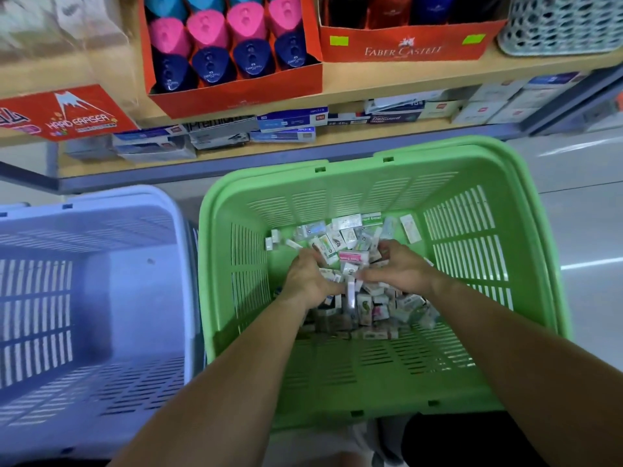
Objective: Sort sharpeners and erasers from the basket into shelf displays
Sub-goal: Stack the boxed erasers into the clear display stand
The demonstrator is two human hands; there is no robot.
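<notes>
Green plastic makes the basket [371,372] in the middle of the frame. A heap of small wrapped erasers [344,235] lies on its floor. Both hands are down in the heap. The left hand [305,279] has its fingers bent into the erasers. The right hand [403,271] lies on top with bent fingers and its thumb pointing left (I cannot tell if either hand is really holding one). A pale blue basket [111,298] stands just beside the green one, at the lower left. At the top of the frame is a wooden shelf [387,74]. On it, pink and dark blue sharpeners [244,23] stand in rows in a red box [236,96]. Another red box [404,48] sits to its right. A red eraser box [67,112] lies at the upper left. Small flat packs [290,124] lie on the shelf below.
</notes>
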